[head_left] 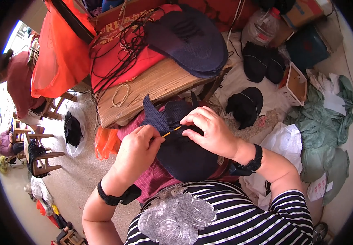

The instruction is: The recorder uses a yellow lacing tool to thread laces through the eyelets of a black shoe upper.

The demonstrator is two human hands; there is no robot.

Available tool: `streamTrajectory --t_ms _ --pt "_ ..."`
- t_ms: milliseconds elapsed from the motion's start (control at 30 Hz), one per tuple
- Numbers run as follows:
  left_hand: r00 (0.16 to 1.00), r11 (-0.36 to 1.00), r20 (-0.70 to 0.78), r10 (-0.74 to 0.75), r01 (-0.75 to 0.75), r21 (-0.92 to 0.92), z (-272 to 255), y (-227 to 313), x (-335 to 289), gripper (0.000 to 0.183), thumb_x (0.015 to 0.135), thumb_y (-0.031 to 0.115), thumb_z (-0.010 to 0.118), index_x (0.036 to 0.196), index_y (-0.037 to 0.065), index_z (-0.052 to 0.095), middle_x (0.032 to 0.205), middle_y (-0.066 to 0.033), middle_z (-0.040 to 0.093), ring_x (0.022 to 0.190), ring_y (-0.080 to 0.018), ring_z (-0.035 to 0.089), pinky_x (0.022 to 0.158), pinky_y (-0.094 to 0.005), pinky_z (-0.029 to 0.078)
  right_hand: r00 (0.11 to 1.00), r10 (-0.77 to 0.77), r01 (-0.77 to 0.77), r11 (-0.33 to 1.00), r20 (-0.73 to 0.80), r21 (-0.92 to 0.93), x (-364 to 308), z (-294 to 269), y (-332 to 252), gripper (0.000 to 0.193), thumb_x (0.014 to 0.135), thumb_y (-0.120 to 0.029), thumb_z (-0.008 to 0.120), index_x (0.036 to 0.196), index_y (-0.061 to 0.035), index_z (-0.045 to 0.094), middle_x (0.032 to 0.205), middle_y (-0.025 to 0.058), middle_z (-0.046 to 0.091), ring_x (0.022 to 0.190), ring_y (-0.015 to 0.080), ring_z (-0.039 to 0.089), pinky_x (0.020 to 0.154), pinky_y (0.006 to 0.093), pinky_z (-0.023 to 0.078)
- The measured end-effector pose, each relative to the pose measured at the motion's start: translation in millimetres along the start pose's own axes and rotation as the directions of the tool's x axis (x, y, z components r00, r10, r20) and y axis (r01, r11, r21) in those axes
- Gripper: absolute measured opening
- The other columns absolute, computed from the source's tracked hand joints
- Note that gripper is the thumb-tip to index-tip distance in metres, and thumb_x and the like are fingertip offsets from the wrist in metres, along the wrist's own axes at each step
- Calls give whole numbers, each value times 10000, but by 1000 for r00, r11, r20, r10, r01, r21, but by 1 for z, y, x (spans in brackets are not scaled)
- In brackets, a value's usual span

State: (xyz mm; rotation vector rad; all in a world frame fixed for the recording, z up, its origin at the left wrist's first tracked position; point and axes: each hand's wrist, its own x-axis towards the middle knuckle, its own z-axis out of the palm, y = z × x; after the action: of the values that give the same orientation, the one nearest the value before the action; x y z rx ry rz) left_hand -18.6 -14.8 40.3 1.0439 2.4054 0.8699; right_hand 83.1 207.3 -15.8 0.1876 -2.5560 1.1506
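Note:
Across my lap lies a dark navy mesh fabric piece with pointed, textured flaps at its far end. My left hand is closed, pinching a thin yellow stick between thumb and fingers. The stick slants across the fabric, up and to the right, and seems to pass under it midway. Close to its far end, my right hand has thumb and index finger apart, with nothing visible between them. The right hand's other fingers are curled, and what lies under them is hidden.
Ahead stands a wooden bench with a stack of navy shaped pieces, tangled black cord and a rubber band loop. Dark fabric bundles lie right, near a white basket and green sheeting. Another person is far left.

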Motion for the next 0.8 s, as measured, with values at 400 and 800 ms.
streamTrajectory --t_ms 400,800 --pt "969 848 99 -224 244 -470 31 -12 9 154 933 64 754 966 29 608 795 2 636 669 -46 613 588 -213 514 971 211 -233 941 114 246 12 -12 7 110 907 -91 737 933 -27 651 859 99 674 779 244 667 705 367 526" --pt "977 851 90 -193 213 -479 39 -22 6 186 924 57 761 973 29 584 808 17 615 680 -46 597 591 -220 507 925 276 -374 787 263 490 7 -18 18 101 928 -65 732 990 -26 662 951 34 654 840 105 642 744 273 526"
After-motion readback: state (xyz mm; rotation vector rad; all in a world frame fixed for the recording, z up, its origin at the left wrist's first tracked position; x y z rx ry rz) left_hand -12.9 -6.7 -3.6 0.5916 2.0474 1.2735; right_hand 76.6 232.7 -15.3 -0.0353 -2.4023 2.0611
